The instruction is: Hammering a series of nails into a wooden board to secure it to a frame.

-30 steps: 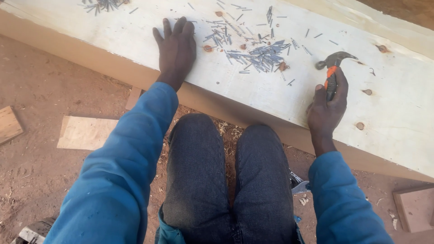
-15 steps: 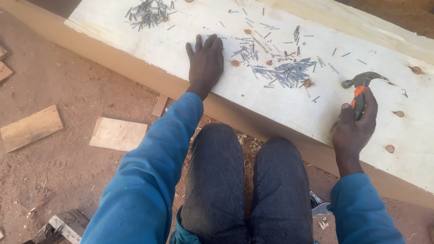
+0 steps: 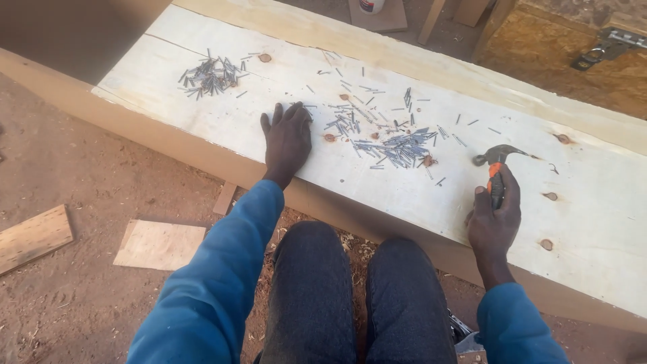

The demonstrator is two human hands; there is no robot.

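Observation:
My left hand (image 3: 286, 140) lies flat, palm down, on a wide pale wooden plank (image 3: 202, 121), fingers slightly apart, holding nothing. Just right of it a loose heap of grey nails (image 3: 397, 147) is scattered over the plank. My right hand (image 3: 494, 219) grips the orange-and-black handle of a claw hammer (image 3: 497, 165), whose metal head rests on the plank to the right of the nails. A second, smaller pile of nails (image 3: 210, 75) lies further left on the plank.
The plank has several dark knots (image 3: 546, 244) near my right hand. On the red dirt floor lie a plywood offcut (image 3: 160, 244), a wood block (image 3: 32, 237) and a small strip (image 3: 224, 199). My knees in dark trousers (image 3: 357, 296) sit below the plank's edge.
The view has tilted up and shifted, showing more of the plank's far side. Both hands stay where they were on the plank: left flat, right around the hammer.

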